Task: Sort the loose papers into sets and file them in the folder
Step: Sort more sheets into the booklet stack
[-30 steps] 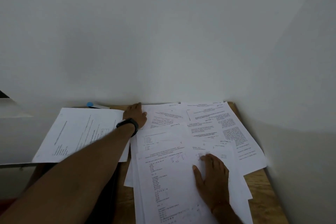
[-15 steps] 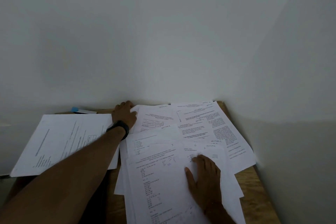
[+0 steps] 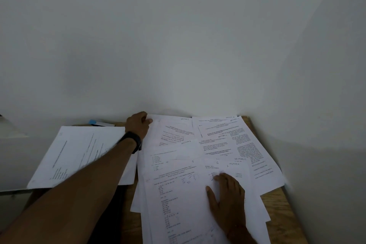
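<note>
At the far bench [image 3: 281,216] edge, left hand [image 3: 137,125] pinches 1 sheet [image 3: 174,126] by its corner, right hand [image 3: 227,198] lies flat on the papers [image 3: 178,194]; a yank could scatter them.

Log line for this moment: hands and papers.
left hand pinches far sheet corner | right hand flat on near stack | stage: sorting

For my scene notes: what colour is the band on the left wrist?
The wristband is black; the head view shows it.

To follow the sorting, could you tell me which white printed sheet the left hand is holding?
The white printed sheet lying farthest back beside the wall, left of its neighbours; the left hand pinches its far corner.
</note>
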